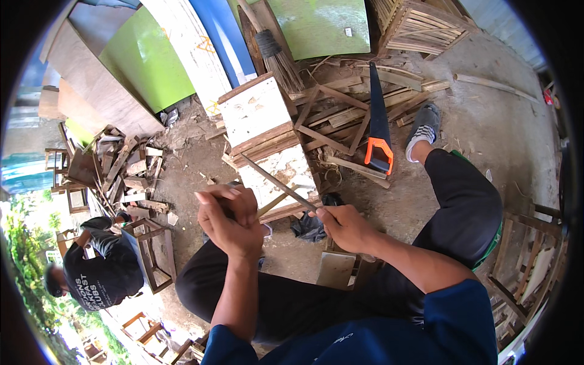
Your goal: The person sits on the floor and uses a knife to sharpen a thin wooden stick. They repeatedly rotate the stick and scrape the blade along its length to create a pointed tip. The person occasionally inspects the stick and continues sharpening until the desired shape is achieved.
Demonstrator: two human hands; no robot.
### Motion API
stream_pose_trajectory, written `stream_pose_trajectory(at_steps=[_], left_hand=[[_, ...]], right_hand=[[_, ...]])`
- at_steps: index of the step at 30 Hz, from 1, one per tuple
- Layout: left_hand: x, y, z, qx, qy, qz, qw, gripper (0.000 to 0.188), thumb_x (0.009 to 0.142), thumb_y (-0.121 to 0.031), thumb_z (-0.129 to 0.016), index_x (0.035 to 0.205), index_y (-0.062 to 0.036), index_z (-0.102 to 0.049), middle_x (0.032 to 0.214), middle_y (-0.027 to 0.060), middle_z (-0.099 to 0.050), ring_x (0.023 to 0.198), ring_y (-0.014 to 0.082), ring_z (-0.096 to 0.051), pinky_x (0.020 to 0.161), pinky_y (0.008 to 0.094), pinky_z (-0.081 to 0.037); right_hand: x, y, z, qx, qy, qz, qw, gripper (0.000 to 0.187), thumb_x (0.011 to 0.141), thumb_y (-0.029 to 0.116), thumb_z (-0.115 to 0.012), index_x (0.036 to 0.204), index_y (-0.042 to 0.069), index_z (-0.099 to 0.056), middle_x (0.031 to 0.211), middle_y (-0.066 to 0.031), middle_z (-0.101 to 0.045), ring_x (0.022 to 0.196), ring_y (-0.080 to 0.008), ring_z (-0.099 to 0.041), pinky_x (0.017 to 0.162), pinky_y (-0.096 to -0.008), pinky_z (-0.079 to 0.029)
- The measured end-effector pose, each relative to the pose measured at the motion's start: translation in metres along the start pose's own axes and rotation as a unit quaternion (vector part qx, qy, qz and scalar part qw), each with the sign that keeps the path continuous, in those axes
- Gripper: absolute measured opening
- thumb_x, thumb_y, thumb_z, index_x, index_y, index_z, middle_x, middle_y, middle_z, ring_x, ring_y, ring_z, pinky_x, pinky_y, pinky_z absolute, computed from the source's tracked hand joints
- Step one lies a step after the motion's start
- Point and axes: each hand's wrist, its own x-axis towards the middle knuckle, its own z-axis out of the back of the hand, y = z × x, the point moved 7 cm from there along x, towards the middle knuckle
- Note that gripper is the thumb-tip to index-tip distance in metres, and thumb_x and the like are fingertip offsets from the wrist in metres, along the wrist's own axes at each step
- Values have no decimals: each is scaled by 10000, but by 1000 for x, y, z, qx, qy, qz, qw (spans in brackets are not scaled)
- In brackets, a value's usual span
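Observation:
My right hand [348,227] grips the near end of a long, thin dark stick [275,181]. It slants up and left over a white-topped wooden block [255,115]; whether it is wood or metal I cannot tell. My left hand [232,220] is closed, its fingers curled and its thumb side up. A short, pale wooden stick [277,202] sticks out from it toward the right, passing close under the dark one. Whether the two sticks touch is unclear. Wood dust and chips lie on the block's lower white surface [267,188].
A handsaw [378,121] with an orange handle lies on wood strips [340,109] at the right. A broom [274,52] leans at the back. Offcuts [125,167] are heaped at left, near another person [103,267] and a wooden frame [152,255]. A black plastic bag [309,227] lies below the block.

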Motion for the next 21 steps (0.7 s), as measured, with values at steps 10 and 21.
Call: stream_pose_trajectory(at_steps=[10, 21], left_hand=[[-14, 1, -7, 28, 17, -73, 997, 487, 1139, -375, -403, 774, -56, -450, 585, 5, -394, 444, 65, -323, 416, 230, -227], [-22, -2, 0, 53, -9, -129, 990, 504, 1133, -413, -392, 758, -78, -411, 599, -6, -369, 465, 83, -319, 452, 262, -265]], right_hand=[[-8, 43, -1, -3, 26, 25, 999, 381, 1104, 270, -457, 1253, -5, -673, 742, -260, -643, 732, -454, -656, 697, -474, -514], [-11, 40, -10, -25, -17, 68, 997, 357, 1087, 262, -490, 1269, 10, -665, 873, -266, -693, 833, -453, -684, 730, -509, -532]])
